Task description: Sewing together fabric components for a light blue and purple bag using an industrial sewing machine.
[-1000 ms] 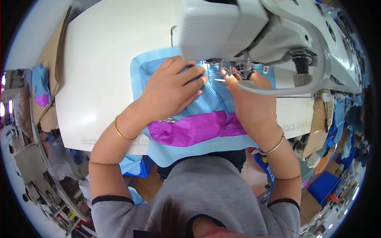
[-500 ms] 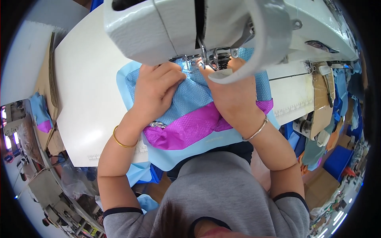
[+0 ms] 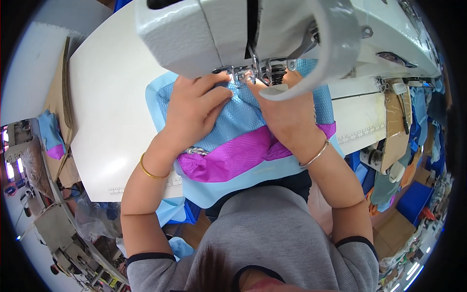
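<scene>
A sewn piece of textured blue and purple fabric [image 3: 224, 156] lies bunched under the presser foot [image 3: 239, 78] of a white sewing machine [image 3: 189, 36]. A smooth light-blue fabric layer [image 3: 214, 192] spreads beneath it. My left hand [image 3: 194, 104] grips the blue part just left of the foot, fingers bent and one fingertip close to the metal. To the right of the foot, my right hand [image 3: 287, 114] holds the fabric, its fingers partly hidden by the machine's curved white guard [image 3: 335, 53]. A grey-white cord [image 3: 197, 151] shows near my left wrist.
The white table [image 3: 107, 102] has a ruler strip [image 3: 362, 132] along its near edge. Small scissors [image 3: 383, 85] and a dark-handled tool [image 3: 404, 114] lie at the right. Cardboard [image 3: 57, 97] stands at the left, and a blue bin [image 3: 414, 199] sits lower right.
My left hand's fingers have spread slightly, one now reaching toward the foot. My right hand stays on the fabric. The whole view has shifted a little.
</scene>
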`<move>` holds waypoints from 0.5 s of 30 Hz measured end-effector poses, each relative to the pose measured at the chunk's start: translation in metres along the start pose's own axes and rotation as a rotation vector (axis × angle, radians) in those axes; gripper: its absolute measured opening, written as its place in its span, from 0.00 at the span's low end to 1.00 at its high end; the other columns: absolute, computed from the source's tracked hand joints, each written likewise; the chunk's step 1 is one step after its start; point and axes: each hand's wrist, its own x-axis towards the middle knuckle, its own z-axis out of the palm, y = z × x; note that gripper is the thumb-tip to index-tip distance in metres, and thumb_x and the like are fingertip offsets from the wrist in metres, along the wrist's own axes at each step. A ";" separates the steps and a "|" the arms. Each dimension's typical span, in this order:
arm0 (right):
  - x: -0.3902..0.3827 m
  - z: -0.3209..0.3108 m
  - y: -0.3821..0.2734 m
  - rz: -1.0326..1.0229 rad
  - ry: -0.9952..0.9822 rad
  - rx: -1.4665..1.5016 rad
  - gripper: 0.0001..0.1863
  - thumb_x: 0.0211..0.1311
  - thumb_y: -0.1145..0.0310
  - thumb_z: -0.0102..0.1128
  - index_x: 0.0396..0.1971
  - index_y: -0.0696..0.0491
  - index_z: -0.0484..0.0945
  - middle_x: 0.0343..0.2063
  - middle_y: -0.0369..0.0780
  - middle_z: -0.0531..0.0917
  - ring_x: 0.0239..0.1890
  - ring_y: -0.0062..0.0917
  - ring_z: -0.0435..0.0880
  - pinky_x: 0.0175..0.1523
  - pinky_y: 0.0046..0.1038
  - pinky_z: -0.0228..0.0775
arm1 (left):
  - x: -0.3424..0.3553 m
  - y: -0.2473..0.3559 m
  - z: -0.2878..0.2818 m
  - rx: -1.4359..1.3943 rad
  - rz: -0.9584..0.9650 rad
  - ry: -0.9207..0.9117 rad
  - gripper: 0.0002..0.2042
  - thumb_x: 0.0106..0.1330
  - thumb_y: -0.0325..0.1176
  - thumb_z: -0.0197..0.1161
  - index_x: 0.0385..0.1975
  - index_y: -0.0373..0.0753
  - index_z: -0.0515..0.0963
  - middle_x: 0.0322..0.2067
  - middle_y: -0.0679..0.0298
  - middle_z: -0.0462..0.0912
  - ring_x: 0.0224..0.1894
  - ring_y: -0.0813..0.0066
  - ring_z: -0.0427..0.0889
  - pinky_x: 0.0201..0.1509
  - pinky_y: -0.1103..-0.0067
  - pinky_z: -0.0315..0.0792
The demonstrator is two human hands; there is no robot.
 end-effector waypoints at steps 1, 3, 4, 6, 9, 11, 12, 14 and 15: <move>0.002 -0.002 0.002 -0.035 -0.046 0.014 0.05 0.41 0.69 0.67 0.20 0.52 0.80 0.25 0.36 0.72 0.34 0.31 0.76 0.35 0.33 0.73 | 0.001 0.002 0.000 0.003 -0.003 0.002 0.12 0.60 0.23 0.68 0.43 0.40 0.85 0.44 0.61 0.86 0.44 0.61 0.83 0.45 0.70 0.66; 0.003 -0.003 0.004 -0.075 -0.093 0.031 0.06 0.42 0.69 0.67 0.21 0.53 0.80 0.25 0.37 0.72 0.34 0.32 0.77 0.36 0.33 0.73 | 0.004 0.005 0.002 0.001 -0.024 -0.004 0.14 0.59 0.25 0.70 0.46 0.41 0.85 0.46 0.61 0.86 0.44 0.59 0.83 0.45 0.68 0.70; 0.002 -0.003 0.005 -0.075 -0.087 0.024 0.06 0.44 0.69 0.68 0.21 0.52 0.80 0.25 0.37 0.72 0.34 0.32 0.77 0.35 0.33 0.73 | 0.004 0.005 0.002 0.003 -0.026 -0.001 0.14 0.59 0.25 0.70 0.46 0.41 0.85 0.46 0.61 0.86 0.44 0.59 0.83 0.45 0.68 0.70; 0.001 -0.001 0.003 -0.080 -0.081 0.020 0.05 0.45 0.69 0.68 0.22 0.52 0.80 0.25 0.37 0.72 0.34 0.32 0.77 0.35 0.33 0.74 | 0.005 0.004 0.002 0.148 0.086 0.015 0.16 0.57 0.26 0.71 0.48 0.42 0.85 0.47 0.62 0.86 0.45 0.58 0.83 0.45 0.66 0.73; -0.003 0.004 -0.001 0.114 -0.133 0.022 0.04 0.49 0.69 0.68 0.24 0.51 0.81 0.26 0.37 0.73 0.34 0.32 0.78 0.35 0.33 0.74 | 0.002 0.007 0.004 0.222 0.107 -0.007 0.16 0.56 0.26 0.72 0.46 0.42 0.85 0.48 0.64 0.86 0.44 0.57 0.83 0.45 0.65 0.75; -0.003 0.002 0.005 0.070 -0.240 0.009 0.03 0.54 0.69 0.67 0.26 0.51 0.82 0.27 0.38 0.74 0.34 0.32 0.79 0.35 0.34 0.76 | 0.000 0.007 0.003 0.237 0.096 0.003 0.14 0.57 0.28 0.69 0.44 0.40 0.85 0.46 0.67 0.85 0.47 0.62 0.81 0.50 0.67 0.73; -0.002 -0.001 0.005 0.058 -0.244 0.010 0.03 0.54 0.69 0.67 0.26 0.51 0.82 0.27 0.38 0.74 0.34 0.32 0.79 0.35 0.34 0.76 | -0.001 0.007 0.003 0.251 0.093 0.007 0.12 0.57 0.31 0.67 0.42 0.39 0.86 0.44 0.69 0.85 0.49 0.67 0.79 0.55 0.69 0.72; -0.001 -0.008 0.002 0.041 -0.280 0.002 0.03 0.57 0.69 0.66 0.30 0.50 0.84 0.28 0.37 0.75 0.34 0.32 0.79 0.36 0.34 0.76 | 0.002 0.011 -0.003 0.242 0.069 -0.018 0.12 0.58 0.31 0.67 0.41 0.39 0.86 0.44 0.69 0.84 0.49 0.67 0.79 0.55 0.70 0.72; -0.002 -0.008 0.003 0.018 -0.271 -0.051 0.05 0.58 0.69 0.64 0.34 0.49 0.85 0.29 0.37 0.77 0.35 0.32 0.80 0.37 0.34 0.77 | 0.003 0.013 -0.006 0.227 0.058 -0.052 0.11 0.58 0.31 0.67 0.41 0.39 0.86 0.43 0.69 0.84 0.48 0.68 0.79 0.55 0.70 0.72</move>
